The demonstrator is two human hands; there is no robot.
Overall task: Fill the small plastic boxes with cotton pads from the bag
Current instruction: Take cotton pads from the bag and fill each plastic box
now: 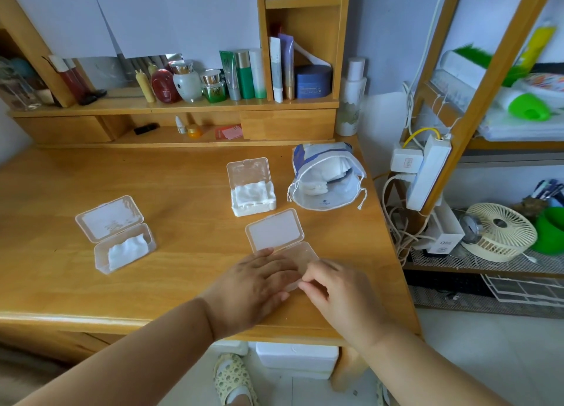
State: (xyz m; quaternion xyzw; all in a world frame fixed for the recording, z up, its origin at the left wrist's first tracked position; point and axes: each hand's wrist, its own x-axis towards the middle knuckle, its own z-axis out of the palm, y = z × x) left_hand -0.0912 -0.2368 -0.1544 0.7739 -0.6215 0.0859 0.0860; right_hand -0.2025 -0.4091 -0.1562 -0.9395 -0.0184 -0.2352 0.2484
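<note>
Left hand: the left hand lies flat, fingers straight and spread, pressing down over the tray of the nearest box.
Right hand: the right hand has curled fingertips pinching the front right edge of that same tray, touching the left fingertips.
Nearest box: the clear box sits near the front edge of the counter, lid swung open and lying flat behind the tray; what the tray holds is hidden under the hands.
Left box: well to the left, a second box stands open, lid tipped back, white cotton pads lying in the tray, not up to the rim.
Middle box: just beyond the nearest one, a third box is open too, packed with white pads heaped up to the rim.
Bag: right of that third box, a drawstring bag lies on its side, mouth gaping towards us, more pads showing inside.
Back shelf: along the rear, a wooden shelf lined with bottles, jars and tubes.
</note>
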